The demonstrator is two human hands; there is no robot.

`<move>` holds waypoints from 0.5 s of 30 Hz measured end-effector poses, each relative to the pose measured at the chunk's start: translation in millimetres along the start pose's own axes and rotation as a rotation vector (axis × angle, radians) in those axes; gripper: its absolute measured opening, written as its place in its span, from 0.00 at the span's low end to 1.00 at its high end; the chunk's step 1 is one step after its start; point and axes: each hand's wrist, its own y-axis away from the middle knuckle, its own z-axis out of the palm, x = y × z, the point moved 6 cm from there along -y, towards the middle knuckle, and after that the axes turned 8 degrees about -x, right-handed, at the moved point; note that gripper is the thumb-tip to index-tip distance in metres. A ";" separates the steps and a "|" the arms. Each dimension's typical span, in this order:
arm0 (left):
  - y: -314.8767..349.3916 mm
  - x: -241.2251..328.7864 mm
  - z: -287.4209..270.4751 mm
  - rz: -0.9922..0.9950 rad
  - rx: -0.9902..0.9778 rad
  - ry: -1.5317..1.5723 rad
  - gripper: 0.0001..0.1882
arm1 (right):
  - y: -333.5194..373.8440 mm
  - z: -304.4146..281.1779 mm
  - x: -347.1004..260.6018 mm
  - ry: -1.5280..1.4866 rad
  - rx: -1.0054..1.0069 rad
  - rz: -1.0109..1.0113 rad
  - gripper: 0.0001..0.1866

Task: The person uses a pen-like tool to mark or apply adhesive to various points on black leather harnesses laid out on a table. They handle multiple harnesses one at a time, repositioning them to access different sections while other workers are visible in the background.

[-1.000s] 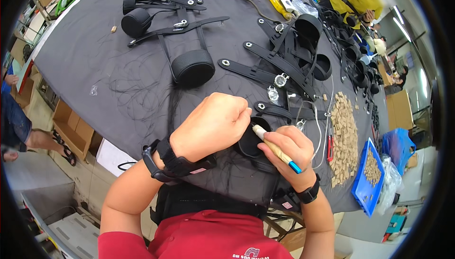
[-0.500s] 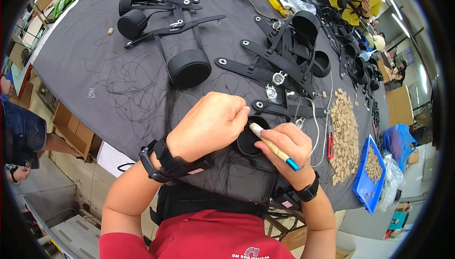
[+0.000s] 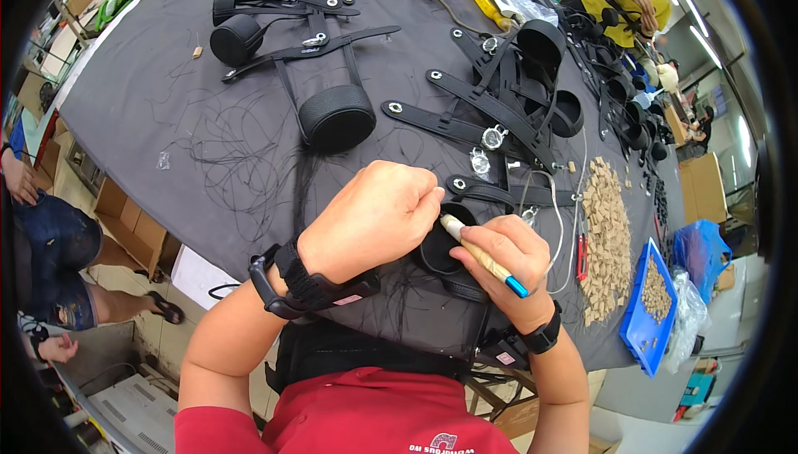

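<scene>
In front of my body lies a round black leather cup (image 3: pixel 439 256) with straps, partly covered by my hands. My left hand (image 3: pixel 374 217) is closed in a pinch at the cup's far rim; what its fingertips hold is hidden. My right hand (image 3: pixel 511 254) grips a pen-shaped tool (image 3: pixel 478 253) wrapped in beige tape, with a blue end. The tool's tip points into the gap between the cup and my left fingertips. Loose black threads (image 3: pixel 241 163) are strewn over the dark cloth table cover (image 3: pixel 183 213).
Black strap pieces (image 3: pixel 449 125) with round silver parts lie beyond my hands. Another round leather cup (image 3: pixel 337 119) stands ahead. To the right are a heap of small tan pieces (image 3: pixel 605 242), red-handled snips (image 3: pixel 582 254) and a blue tray (image 3: pixel 638 333). People stand at left and far right.
The view has shifted slightly. Both hands keep nearly the same pose at the cup. At the left, a bystander's legs and hand have come further into view.
</scene>
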 end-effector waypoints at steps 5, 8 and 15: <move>-0.5 0.1 -0.3 -0.012 -0.005 0.014 0.17 | 0.0 -0.3 0.4 -0.006 0.016 0.014 0.17; -0.6 -0.2 -0.4 0.001 0.000 -0.006 0.17 | 0.1 -0.8 0.0 -0.006 0.017 0.021 0.17; -1.1 -0.4 -0.6 0.012 0.000 -0.020 0.17 | -1.3 -0.6 -0.2 -0.014 0.013 0.007 0.19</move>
